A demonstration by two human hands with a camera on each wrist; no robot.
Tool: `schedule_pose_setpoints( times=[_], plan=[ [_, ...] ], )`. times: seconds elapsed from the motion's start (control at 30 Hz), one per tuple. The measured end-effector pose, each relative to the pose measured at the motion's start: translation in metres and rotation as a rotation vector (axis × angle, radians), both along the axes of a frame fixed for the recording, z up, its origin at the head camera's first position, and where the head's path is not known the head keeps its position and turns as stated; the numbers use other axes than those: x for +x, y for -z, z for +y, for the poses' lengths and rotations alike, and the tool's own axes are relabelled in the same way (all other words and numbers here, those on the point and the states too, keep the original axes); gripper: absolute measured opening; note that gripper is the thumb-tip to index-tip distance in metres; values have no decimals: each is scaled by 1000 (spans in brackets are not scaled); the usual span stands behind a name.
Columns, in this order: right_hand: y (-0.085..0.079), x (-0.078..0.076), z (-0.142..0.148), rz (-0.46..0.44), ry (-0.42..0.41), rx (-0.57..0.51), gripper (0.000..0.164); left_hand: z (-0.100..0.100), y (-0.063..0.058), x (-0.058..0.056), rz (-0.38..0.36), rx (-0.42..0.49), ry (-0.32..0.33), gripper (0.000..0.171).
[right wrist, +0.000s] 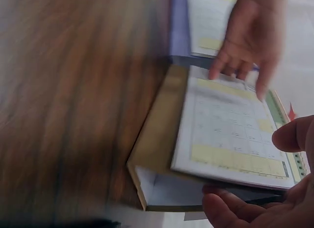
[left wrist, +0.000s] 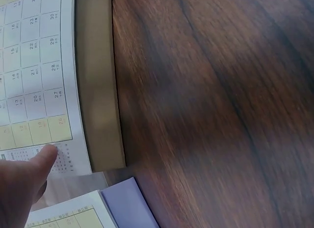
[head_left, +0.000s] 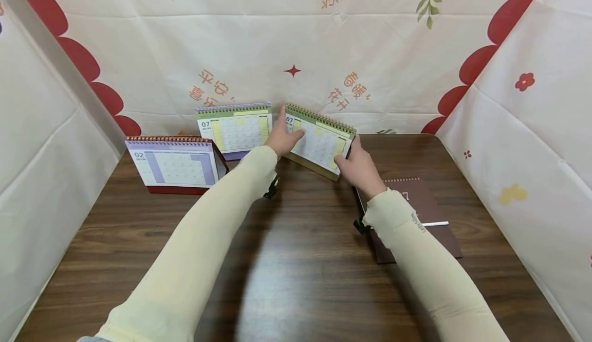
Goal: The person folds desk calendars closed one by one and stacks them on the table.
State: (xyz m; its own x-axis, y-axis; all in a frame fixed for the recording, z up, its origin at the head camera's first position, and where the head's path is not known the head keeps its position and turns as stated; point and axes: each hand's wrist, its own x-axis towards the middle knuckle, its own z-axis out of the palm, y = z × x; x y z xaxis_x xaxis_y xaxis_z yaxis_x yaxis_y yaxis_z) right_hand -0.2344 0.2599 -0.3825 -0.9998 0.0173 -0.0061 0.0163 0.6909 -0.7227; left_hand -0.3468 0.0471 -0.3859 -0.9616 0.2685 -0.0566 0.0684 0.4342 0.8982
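A desk calendar [head_left: 319, 139] with a brown base and a green-topped 07 page stands tilted towards the back of the table. At its left edge is my left hand [head_left: 283, 139]; the thumb [left wrist: 46, 156] lies on the page and the fingers go behind the edge. My right hand [head_left: 359, 168] holds the right side, thumb in front and fingers at the open end beneath the pages. Close by on the left, a purple-based calendar [head_left: 240, 131] also shows page 07. Farther left stands a red-based calendar [head_left: 178, 167] open at page 02.
A dark brown spiral-bound notebook [head_left: 418, 203] lies flat on the right, partly hidden by my right forearm, with a white stick-like thing [head_left: 436, 223] on it. Behind the dark wooden table [head_left: 296, 259] hangs a printed white cloth [head_left: 296, 38], and more cloth flanks both sides.
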Motion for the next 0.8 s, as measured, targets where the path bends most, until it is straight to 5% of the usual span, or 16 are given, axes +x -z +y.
schedule_pose_setpoints(
  times=[0.5, 0.8],
  plan=[
    [2, 28, -9, 47, -61, 78, 91, 2, -2, 0, 25, -39, 27, 90],
    [3, 34, -5, 107, -24, 80, 66, 0, -4, 1, 41, -40, 23, 89]
  ],
)
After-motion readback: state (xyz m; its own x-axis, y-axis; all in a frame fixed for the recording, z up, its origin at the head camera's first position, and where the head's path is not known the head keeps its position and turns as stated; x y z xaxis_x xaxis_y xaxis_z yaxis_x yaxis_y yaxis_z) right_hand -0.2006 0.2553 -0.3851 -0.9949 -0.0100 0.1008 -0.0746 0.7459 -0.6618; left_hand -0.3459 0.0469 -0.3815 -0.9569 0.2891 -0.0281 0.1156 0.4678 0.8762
